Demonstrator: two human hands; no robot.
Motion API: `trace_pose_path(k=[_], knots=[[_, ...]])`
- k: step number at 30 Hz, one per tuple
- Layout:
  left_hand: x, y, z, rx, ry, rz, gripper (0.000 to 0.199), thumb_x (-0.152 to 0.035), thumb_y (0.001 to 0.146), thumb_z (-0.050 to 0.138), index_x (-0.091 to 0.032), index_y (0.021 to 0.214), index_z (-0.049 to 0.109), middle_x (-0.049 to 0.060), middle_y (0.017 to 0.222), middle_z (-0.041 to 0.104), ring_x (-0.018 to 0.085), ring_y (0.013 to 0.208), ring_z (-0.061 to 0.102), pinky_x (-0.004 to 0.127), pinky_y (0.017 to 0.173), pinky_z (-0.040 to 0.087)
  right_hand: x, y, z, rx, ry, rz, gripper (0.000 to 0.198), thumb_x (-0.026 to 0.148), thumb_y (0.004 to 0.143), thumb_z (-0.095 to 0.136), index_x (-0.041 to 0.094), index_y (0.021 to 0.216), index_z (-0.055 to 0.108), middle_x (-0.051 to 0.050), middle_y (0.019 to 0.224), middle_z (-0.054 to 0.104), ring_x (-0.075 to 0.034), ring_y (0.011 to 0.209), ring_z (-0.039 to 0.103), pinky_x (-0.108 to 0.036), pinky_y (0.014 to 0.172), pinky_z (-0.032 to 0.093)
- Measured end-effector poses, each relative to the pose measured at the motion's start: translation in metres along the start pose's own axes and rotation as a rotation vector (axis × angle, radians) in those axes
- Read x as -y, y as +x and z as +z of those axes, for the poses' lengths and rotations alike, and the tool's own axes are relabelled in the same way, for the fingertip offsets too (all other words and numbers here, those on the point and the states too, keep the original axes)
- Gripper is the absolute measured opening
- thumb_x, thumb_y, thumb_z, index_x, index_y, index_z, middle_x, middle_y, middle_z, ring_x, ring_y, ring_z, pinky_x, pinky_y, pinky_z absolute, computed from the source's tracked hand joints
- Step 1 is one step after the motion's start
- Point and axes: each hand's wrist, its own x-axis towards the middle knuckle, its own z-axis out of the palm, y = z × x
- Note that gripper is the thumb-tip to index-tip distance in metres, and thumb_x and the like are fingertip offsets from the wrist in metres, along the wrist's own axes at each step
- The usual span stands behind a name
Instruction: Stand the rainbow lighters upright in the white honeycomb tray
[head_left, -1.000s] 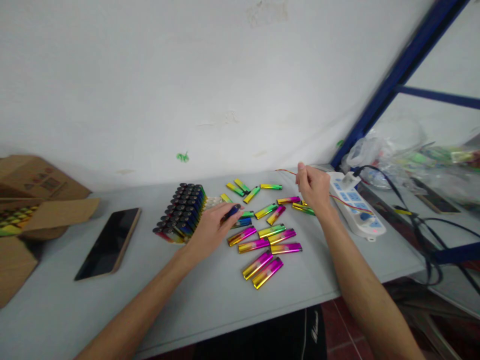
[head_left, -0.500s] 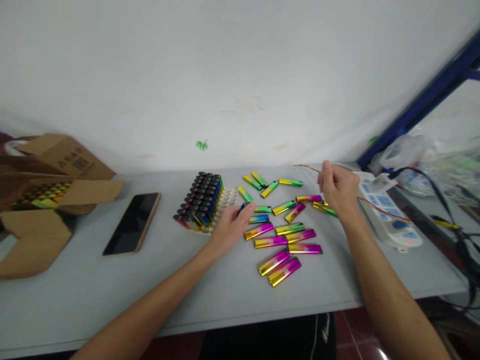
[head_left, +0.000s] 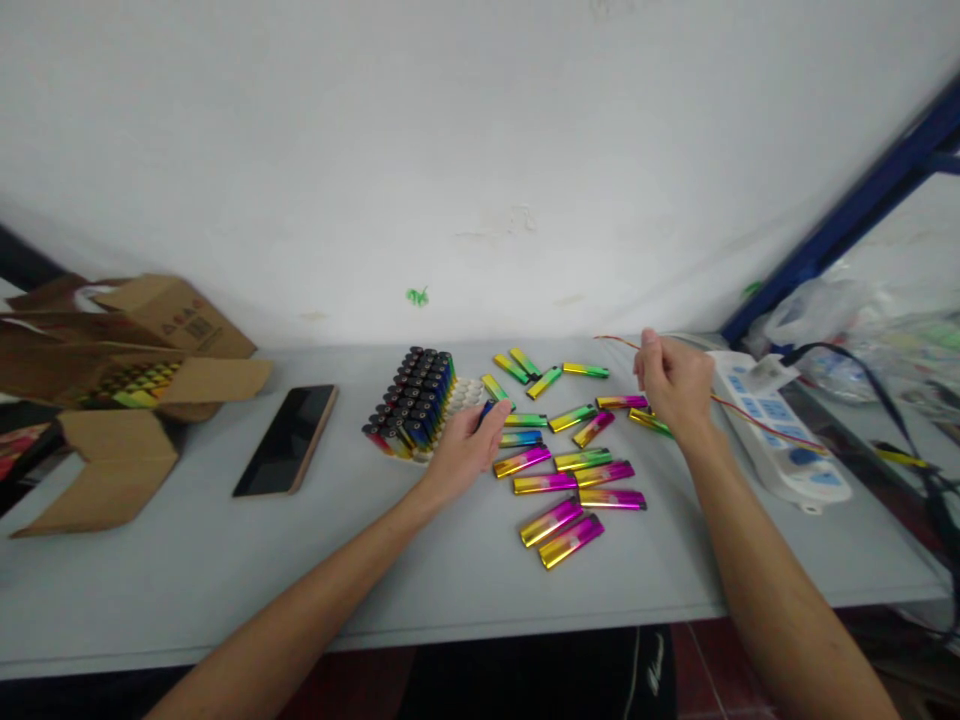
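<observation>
My left hand (head_left: 463,455) is closed, thumb and fingers pinching a dark blue lighter (head_left: 486,410) whose end shows above the thumb. It is beside a white tray with round holes (head_left: 466,394), where dark-topped lighters (head_left: 420,385) stand upright in rows. My right hand (head_left: 677,385) is curled into a loose fist near the power strip. An orange-red wire (head_left: 765,423) shows on both sides of that fist; whether the fingers grip it cannot be seen. Between the hands lie several shiny lighters, some yellow-green (head_left: 571,418), others yellow-pink (head_left: 551,522).
To the left are a dark phone (head_left: 289,440) and an open cardboard box (head_left: 124,465) with yellow things inside. A white power strip (head_left: 780,430) with black cables is at right, near plastic bags (head_left: 810,315). A wall (head_left: 480,170) rises behind the table.
The view has shifted slightly, so the table's things appear a little further right. My right hand has moved slightly left against the power strip. My left hand keeps its pinch on the lighter.
</observation>
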Motion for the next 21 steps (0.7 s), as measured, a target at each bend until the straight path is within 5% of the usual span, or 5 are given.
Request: trace_pose_path(k=[7,12,18,21], knots=[[-0.031,-0.015,-0.008,0.073,-0.169,0.044,0.058,-0.071,0.085,0.070,-0.021,0.072,0.044,-0.008,0.061,0.040,0.006,0.049,0.038,0.019,0.045,0.036,0.000,0.000,0.001,-0.015,0.002,-0.018,0.072,0.066,0.107,0.025,0.025,0.054,0.051,-0.003,0.047,0.054,-0.017,0.049,0.053,-0.034,0.060,0.036],[-0.037,-0.055,-0.039,-0.077,-0.180,0.050,0.041,-0.059,0.093,0.070,-0.026,0.105,0.049,-0.013,0.058,0.035,0.007,0.043,0.027,0.018,0.040,0.034,0.001,-0.001,0.000,-0.015,0.019,-0.020,0.070,0.063,0.108,0.027,0.024,0.055,0.052,-0.002,0.048,0.055,-0.016,0.049,0.053,-0.034,0.062,0.037],[-0.045,-0.087,-0.088,-0.361,0.253,0.228,0.041,-0.050,0.104,0.055,-0.018,0.082,0.067,0.002,0.074,0.062,0.014,0.072,0.059,0.027,0.069,0.052,0.004,0.000,0.001,-0.006,0.020,-0.037,0.070,0.064,0.108,0.026,0.025,0.056,0.052,-0.003,0.049,0.054,-0.017,0.052,0.053,-0.035,0.061,0.037],[-0.047,-0.085,-0.099,-0.402,0.451,0.296,0.029,-0.043,0.098,0.065,-0.019,0.088,0.076,0.006,0.090,0.073,0.017,0.087,0.066,0.029,0.080,0.053,0.003,-0.001,0.001,0.001,0.023,-0.038,0.069,0.064,0.108,0.026,0.026,0.057,0.052,-0.003,0.049,0.054,-0.017,0.052,0.053,-0.035,0.062,0.037]])
